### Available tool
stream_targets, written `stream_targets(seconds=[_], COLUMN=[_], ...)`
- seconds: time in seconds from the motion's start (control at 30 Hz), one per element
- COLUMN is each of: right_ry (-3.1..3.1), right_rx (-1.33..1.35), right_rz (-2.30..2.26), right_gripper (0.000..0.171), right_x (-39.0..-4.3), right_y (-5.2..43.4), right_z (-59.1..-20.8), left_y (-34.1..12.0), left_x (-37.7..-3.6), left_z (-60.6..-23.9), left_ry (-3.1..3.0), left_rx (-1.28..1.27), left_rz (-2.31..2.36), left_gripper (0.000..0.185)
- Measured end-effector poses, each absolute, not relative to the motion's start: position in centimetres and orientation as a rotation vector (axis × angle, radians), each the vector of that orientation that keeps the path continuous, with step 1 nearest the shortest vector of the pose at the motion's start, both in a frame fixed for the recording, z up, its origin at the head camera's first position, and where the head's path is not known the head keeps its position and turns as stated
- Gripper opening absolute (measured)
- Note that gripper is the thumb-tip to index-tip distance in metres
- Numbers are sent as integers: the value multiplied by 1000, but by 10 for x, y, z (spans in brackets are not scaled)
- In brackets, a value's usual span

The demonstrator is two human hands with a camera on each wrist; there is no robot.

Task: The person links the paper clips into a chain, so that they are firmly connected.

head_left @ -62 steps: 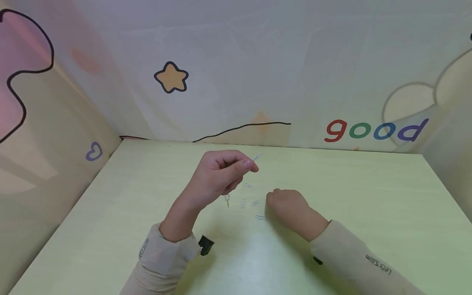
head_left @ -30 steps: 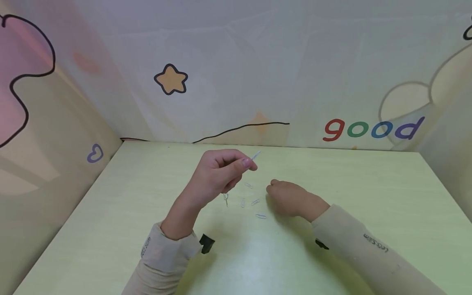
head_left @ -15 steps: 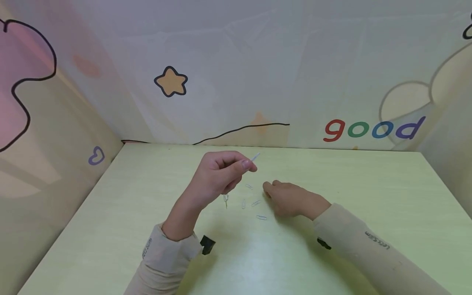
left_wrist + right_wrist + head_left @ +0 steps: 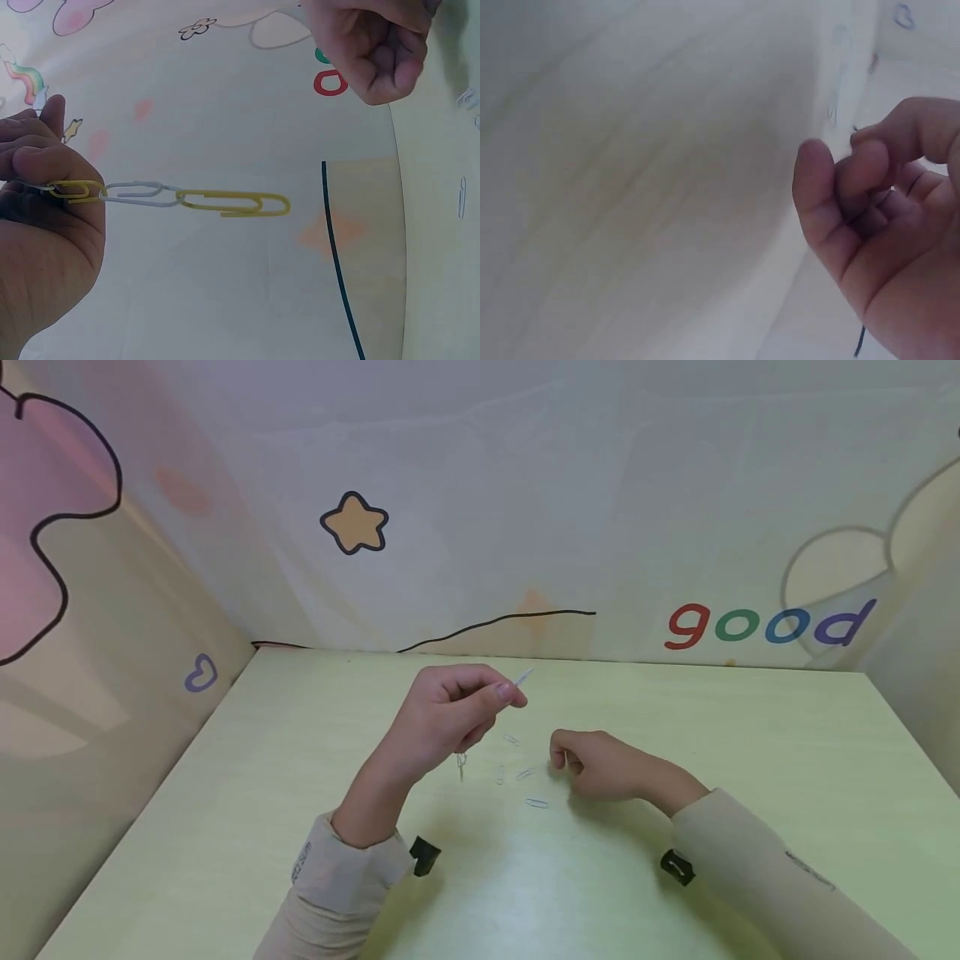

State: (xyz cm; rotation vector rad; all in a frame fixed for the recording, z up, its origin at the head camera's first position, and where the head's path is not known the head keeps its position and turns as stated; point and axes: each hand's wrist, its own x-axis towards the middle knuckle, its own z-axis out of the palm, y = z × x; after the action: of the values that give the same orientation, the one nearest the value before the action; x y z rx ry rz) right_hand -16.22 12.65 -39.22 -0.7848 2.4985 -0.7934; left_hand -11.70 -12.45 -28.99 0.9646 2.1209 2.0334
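Head view showed, nearest, a loose paper clip [image 4: 536,803] lying flat on the desk [image 4: 750,752], with three more [image 4: 513,758] just beyond it. The right hand [image 4: 596,766] rested on the desk just right of them, fingers curled; whether it held anything could not be told. Farther back, the raised left hand [image 4: 450,714] pinched a chain of linked paper clips [image 4: 172,196] between thumb and fingertips, above the desk.

loose paper clips [image 4: 525,773] between the hands, table [image 4: 750,752] open rightward, walls [image 4: 600,510] behind
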Motion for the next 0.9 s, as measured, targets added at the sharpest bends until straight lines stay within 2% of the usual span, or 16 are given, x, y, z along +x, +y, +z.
stream_targets(seconds=[0.3, 0.5, 0.73, 0.9], right_ry=[2600, 2591, 2570, 2620], right_rx=[-641, -604, -722, -843], right_rz=[-808, -767, -744, -666], right_gripper=[22, 24, 25, 21], right_x=[-169, -170, -165, -160], right_y=[144, 145, 132, 112], right_z=[-383, -386, -391, -396], left_y=[-127, -130, -130, -130], left_x=[-119, -121, -122, -122], left_z=[-290, -290, -289, -291], left_ry=[2138, 2148, 2148, 2135], left_rx=[977, 962, 968, 946], left_rz=[2018, 2021, 2008, 2015], left_gripper=[22, 21, 21, 21])
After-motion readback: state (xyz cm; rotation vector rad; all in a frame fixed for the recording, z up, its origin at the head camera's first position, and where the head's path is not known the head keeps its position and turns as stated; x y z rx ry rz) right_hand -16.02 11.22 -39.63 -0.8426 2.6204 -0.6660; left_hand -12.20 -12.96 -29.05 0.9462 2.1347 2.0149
